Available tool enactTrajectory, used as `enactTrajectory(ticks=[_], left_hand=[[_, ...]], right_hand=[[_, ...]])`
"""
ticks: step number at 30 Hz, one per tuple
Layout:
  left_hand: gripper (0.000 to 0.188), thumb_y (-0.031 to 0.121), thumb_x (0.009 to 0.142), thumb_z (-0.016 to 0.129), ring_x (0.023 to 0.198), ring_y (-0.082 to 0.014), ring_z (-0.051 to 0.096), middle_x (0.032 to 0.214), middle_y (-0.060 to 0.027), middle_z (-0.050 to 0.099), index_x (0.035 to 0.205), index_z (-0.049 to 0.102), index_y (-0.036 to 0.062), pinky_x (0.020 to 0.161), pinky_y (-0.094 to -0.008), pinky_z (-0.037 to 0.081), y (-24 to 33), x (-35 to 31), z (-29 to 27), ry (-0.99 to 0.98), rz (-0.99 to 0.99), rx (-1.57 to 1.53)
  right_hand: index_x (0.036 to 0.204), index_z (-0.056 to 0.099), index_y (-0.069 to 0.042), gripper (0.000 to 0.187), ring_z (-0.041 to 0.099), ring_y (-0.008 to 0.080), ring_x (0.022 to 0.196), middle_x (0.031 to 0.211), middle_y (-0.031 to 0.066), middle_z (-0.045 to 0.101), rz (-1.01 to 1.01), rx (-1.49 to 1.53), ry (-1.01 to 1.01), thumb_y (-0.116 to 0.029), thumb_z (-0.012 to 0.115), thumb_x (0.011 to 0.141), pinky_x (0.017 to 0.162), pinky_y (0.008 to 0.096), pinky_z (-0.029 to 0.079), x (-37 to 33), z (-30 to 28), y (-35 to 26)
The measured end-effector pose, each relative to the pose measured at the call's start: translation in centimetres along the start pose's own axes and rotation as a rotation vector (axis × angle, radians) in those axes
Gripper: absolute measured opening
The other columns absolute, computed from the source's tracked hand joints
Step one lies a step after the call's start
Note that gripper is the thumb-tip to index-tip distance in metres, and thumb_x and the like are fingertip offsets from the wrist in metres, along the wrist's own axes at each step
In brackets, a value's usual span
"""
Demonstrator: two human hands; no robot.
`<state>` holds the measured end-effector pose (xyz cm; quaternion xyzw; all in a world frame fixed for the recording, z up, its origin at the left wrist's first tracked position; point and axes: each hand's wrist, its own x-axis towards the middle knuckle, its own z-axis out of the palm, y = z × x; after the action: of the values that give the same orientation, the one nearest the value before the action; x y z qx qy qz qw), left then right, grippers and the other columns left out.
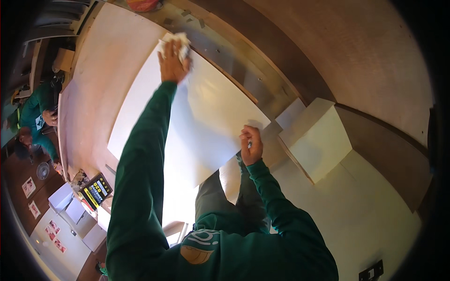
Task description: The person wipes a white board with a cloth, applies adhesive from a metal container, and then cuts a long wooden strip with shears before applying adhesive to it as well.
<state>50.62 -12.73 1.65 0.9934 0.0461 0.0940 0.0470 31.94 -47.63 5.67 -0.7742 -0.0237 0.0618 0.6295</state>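
A large white panel (206, 117) lies flat in front of me, over a pale wooden board. My left hand (173, 64) reaches to its far edge and presses a crumpled white cloth (182, 41) under its fingers. Near the panel's right corner is my right hand (252, 146), its fingers curled in. Whether something small sits in that hand is hard to make out. Both arms wear green sleeves.
A black and yellow can (96, 191) stands left of the panel. The pale board (93, 107) extends leftward. At right is a white box-like piece (318, 140). Far left, another person (35, 112) in green bends over. A red object (143, 4) lies at the top.
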Motion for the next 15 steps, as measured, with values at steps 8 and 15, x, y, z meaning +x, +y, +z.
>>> enactTrajectory(ticks=[8,15], left_hand=[[0.085,0.039,0.081,0.06,0.151,-0.0359,0.017,0.162,-0.017,0.023,0.155,0.029,0.0112,0.119,-0.0615,0.009,15.1,-9.8,-1.1,-0.212,0.105,-0.049],[0.083,0.035,0.081,0.064,0.151,-0.0332,0.018,0.162,-0.0122,0.025,0.155,0.031,0.0174,0.117,-0.0648,0.011,14.3,-11.5,-1.9,-0.296,0.369,-0.243]], right_hand=[[0.125,0.055,-0.003,0.031,0.06,0.0167,0.084,0.103,0.0081,0.061,0.208,-0.101,0.257,-0.012,0.056,0.096,0.078,0.0298,0.05,-6.5,-9.3,5.4],[0.127,0.054,-0.004,0.034,0.059,0.0148,0.083,0.098,0.0061,0.06,0.324,-0.193,0.209,-0.01,0.056,0.094,0.075,0.0273,0.049,-13.3,-14.8,8.3]])
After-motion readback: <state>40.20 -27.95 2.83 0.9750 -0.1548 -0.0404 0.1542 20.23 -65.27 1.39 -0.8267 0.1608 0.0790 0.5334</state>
